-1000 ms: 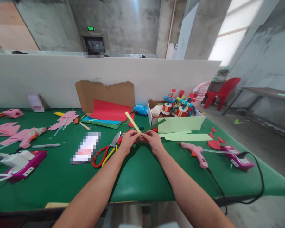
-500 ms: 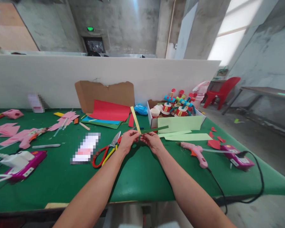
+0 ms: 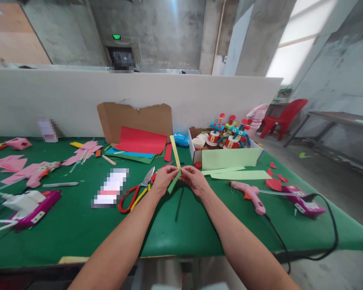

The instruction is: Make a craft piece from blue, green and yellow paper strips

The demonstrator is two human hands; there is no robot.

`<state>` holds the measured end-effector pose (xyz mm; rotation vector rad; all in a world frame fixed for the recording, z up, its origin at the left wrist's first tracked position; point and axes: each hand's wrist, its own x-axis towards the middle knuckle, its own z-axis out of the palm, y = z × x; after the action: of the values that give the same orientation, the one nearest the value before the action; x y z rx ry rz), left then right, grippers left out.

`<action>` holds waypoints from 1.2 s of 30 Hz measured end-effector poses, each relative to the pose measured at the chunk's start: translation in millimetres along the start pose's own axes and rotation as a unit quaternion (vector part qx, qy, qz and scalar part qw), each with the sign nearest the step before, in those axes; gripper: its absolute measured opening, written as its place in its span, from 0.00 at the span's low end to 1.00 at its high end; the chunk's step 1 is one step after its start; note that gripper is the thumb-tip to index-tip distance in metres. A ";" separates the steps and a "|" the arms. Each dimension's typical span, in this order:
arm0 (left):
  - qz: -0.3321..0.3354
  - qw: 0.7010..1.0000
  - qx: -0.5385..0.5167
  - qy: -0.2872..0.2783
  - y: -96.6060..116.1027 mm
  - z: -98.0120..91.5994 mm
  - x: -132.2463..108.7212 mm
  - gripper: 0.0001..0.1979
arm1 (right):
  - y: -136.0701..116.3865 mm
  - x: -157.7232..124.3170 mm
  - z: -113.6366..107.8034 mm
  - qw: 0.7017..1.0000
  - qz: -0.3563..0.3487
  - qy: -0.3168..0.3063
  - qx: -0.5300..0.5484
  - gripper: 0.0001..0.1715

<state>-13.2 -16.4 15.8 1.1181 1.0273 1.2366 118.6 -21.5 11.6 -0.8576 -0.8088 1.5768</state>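
Between both hands, above the green table, is a pair of narrow paper strips that meet at my fingertips. The yellow paper strip [image 3: 175, 150] points up and away from me. The green paper strip [image 3: 173, 183] slants down toward me, below the fingers of my left hand [image 3: 165, 179]. That hand is closed in a pinch on the strips. My right hand [image 3: 195, 179] also pinches them where they cross, its thumb and fingertips close to the left ones. The exact fold at the joint is hidden by the fingers. Scissors with red handles [image 3: 133, 197] lie left of my left hand.
At right are a pink glue gun [image 3: 251, 193], light green paper strips [image 3: 242, 175] and a purple power strip [image 3: 304, 201]. Behind stands a box [image 3: 196, 155] of paper-cup figures, with red paper [image 3: 142, 140] beside cardboard. Another glue gun [image 3: 36, 177] and power strip [image 3: 45, 203] lie left.
The green strip, which pointed right past my right hand, now slants down toward me below my fingers. The yellow strip stands slightly more upright. Both hands stay close together.
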 end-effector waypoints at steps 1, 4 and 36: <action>-0.001 1.000 -0.002 0.000 -1.3 -0.5 0.8 0.19 | 0.3 0.1 0.1 1.000 -0.001 -0.001 -0.004 0.22; 0.000 1.000 -0.015 0.005 -5.3 -1.3 2.8 0.19 | 1.5 0.8 -0.4 1.000 -0.004 0.006 -0.016 0.22; 0.006 1.000 0.019 0.015 -9.0 -0.3 1.4 0.17 | -0.5 -0.4 4.8 0.998 -0.014 0.050 -0.035 0.17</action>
<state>-11.9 -15.0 7.0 1.1380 1.0724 1.2516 114.7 -22.1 14.5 -0.9644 -0.8035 1.4766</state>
